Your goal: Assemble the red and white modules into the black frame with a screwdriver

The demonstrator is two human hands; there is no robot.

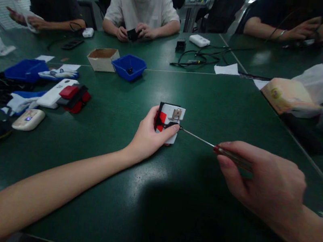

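Observation:
Near the middle of the green table [109,141], my left hand [155,130] grips a small white, red and black device [172,116] with a metal clip-like piece on its face. My left thumb presses a small black part against the device's front. In my right hand [265,182] is a screwdriver [229,154], held by its reddish-brown translucent handle. Its thin metal shaft points left, and the tip meets the right side of the black part under my thumb. What my left fingers do behind the device is hidden.
Beyond my hands are a cardboard box [101,59] and a blue bin [129,68] with small dark parts. To the left lie work gloves [25,102], red-and-black devices [75,97] and a cream oval gadget [29,119]. A yellowish package [291,96] lies right. Co-workers sit across the table.

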